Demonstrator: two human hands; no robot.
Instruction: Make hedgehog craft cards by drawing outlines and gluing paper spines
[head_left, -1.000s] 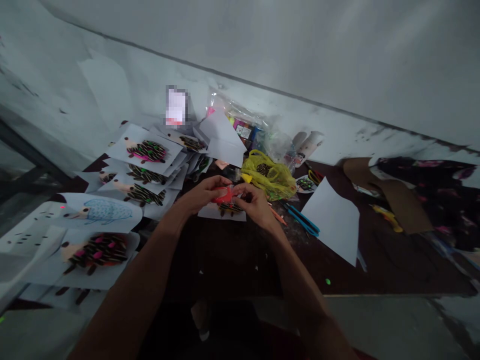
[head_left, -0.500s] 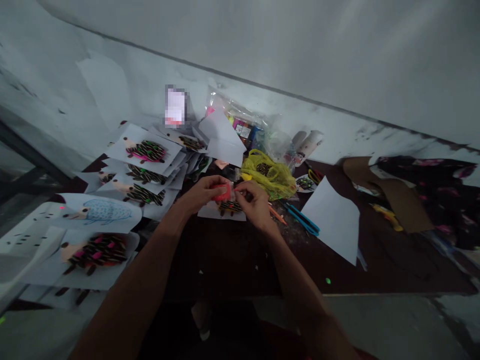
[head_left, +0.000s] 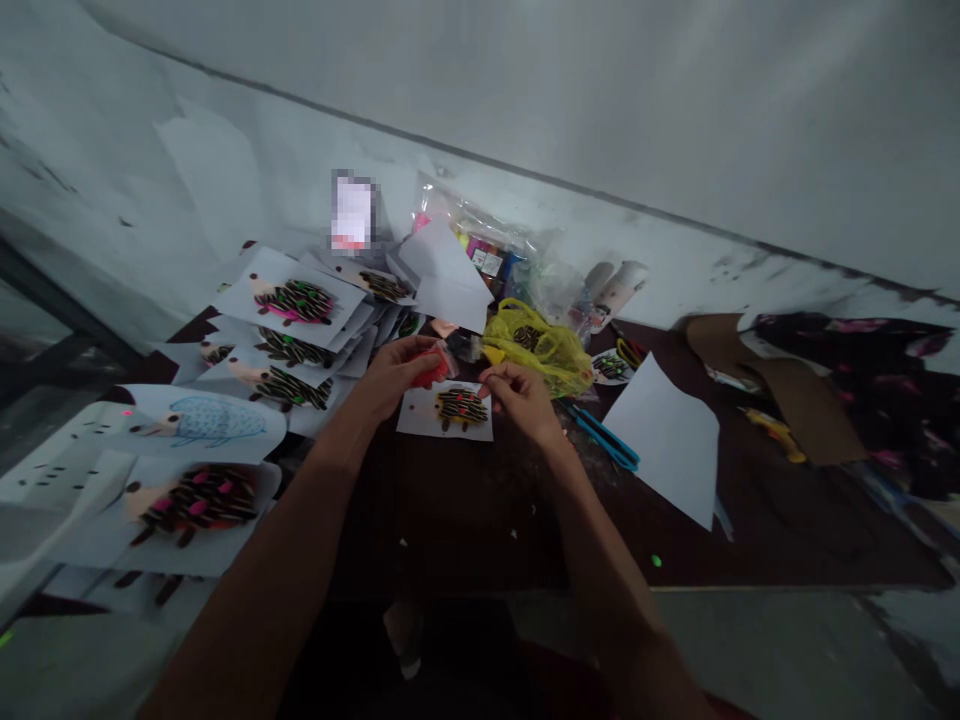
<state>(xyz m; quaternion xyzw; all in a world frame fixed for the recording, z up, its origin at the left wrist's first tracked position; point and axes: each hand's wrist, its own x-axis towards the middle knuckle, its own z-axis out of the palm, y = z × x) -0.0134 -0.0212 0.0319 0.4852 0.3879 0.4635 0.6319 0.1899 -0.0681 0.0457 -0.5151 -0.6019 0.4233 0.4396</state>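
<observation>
Brown hedgehog [head_left: 460, 407], snout [head_left: 417, 408] L, axis L-R

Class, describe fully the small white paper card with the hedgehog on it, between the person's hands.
The small white paper card lies flat on the dark table. Its hedgehog has a pale snout pointing left, dark stripes over yellow, red dots and brown feet, apparently modelling clay. The left hand and right hand are near its upper edge; contact is unclear.
</observation>
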